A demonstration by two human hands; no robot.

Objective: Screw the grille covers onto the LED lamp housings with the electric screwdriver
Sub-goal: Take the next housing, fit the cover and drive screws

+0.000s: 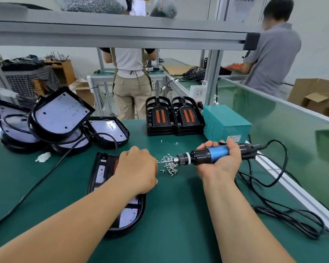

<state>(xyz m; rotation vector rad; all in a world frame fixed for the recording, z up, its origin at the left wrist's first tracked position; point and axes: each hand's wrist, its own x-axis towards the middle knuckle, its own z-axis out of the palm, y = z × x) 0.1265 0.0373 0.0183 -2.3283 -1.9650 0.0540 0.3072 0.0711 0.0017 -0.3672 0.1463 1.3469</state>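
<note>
A black LED lamp housing [103, 171] with a white LED board lies flat on the green mat in front of me. My left hand [139, 168] hovers over its right side with fingers curled; whether it holds a screw is hidden. My right hand [220, 158] grips the blue-and-black electric screwdriver [207, 155], held level with its bit pointing left over a small heap of silver screws [169, 165]. Two stacks of black grille covers [175, 118] with orange inserts stand at the back of the mat.
A pile of lamp housings [61, 118] with black cables lies at the left. A teal power box [226, 122] stands at the back right, its cord [273, 186] looping over the mat. An aluminium rail [292, 188] edges the right side. Two people stand beyond the bench.
</note>
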